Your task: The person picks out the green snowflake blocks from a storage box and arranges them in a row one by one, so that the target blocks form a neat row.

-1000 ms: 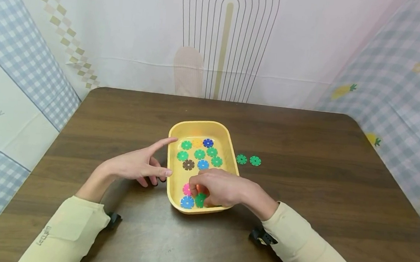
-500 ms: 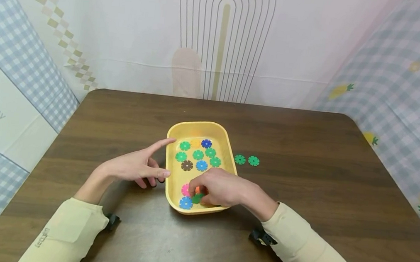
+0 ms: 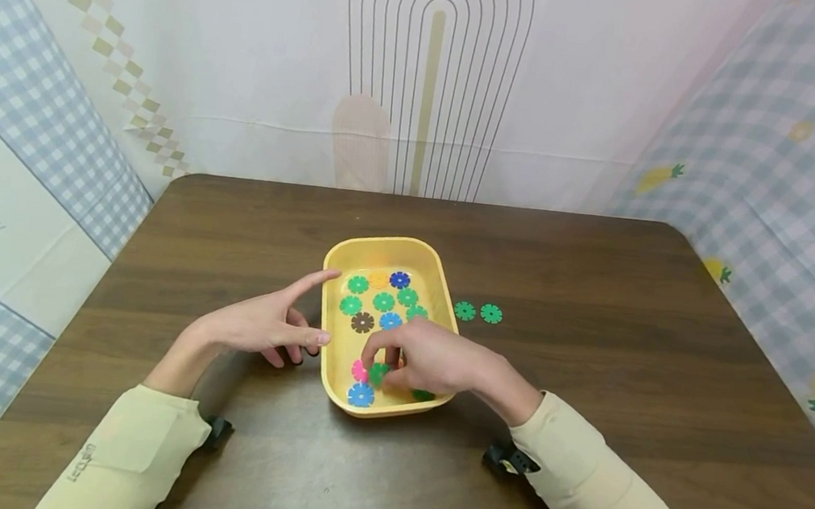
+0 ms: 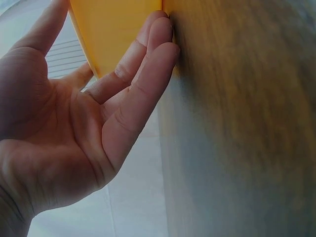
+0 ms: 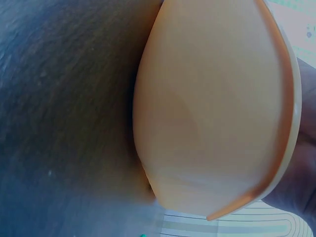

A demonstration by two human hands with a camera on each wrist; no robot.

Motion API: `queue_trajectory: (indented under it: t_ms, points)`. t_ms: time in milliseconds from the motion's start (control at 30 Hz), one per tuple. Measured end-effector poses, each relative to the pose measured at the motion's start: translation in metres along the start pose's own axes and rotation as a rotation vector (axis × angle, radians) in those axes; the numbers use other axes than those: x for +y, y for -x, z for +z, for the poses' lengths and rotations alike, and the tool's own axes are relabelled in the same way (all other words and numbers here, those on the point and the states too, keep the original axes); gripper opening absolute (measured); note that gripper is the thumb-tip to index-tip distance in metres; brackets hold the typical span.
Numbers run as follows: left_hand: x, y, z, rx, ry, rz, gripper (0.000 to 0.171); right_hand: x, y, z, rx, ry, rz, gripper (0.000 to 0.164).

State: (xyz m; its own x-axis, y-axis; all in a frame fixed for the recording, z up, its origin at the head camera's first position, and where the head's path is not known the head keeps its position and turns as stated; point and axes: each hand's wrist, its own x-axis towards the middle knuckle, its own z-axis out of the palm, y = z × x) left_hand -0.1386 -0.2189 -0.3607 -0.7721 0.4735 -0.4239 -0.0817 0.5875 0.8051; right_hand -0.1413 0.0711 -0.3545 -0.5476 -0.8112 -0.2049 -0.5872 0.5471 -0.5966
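A yellow tray point(image 3: 441, 286) holds notched plastic discs of several colours. My right hand point(image 3: 427, 359) reaches over its near right part, thumb and forefinger pinching a green notched disc point(image 3: 378, 374) above the tray floor. Close by lie a pink disc point(image 3: 359, 370), a blue disc point(image 3: 360, 394) and, partly under the hand, a dark green disc point(image 3: 423, 395). In the right wrist view the tray wall point(image 5: 212, 108) hides the fingers. My left hand point(image 3: 256, 320) rests at the tray's left rim, thumb and forefinger spread over it; its other fingers lie loosely extended outside the wall.
Two green discs point(image 3: 478, 312) lie on the brown table point(image 3: 591, 319) just right of the tray. Farther back inside it are more green discs, a brown disc point(image 3: 363, 322), a dark blue disc point(image 3: 400, 280) and a yellow disc. Patterned cloth point(image 3: 270, 73) hangs behind the table.
The green disc between my right fingers has shifted slightly up and left in the view, and the dark green disc beneath has come into sight. My left hand stays at the rim.
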Motion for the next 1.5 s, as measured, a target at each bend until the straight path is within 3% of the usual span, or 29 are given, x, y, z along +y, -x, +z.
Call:
queue_trajectory:
  t_ms: [400, 633, 1033, 1500]
  points:
    - [0.001, 0.0, 0.001, 0.003, -0.004, -0.007, 0.1, -0.001, 0.002, -0.002, 0.075, -0.103, 0.078, 0.027]
    - [0.0, 0.0, 0.0, 0.002, -0.003, -0.01, 0.1, 0.001, 0.004, -0.006, 0.125, -0.225, 0.112, 0.03]
    - [0.0, 0.0, 0.001, 0.012, -0.005, -0.018, 0.098, 0.008, 0.011, -0.016, 0.307, -0.442, 0.167, 0.033]
    - [0.0, 0.0, 0.002, 0.026, 0.003, -0.013, 0.099, 0.017, 0.018, -0.016, 0.352, -0.513, 0.144, 0.036]
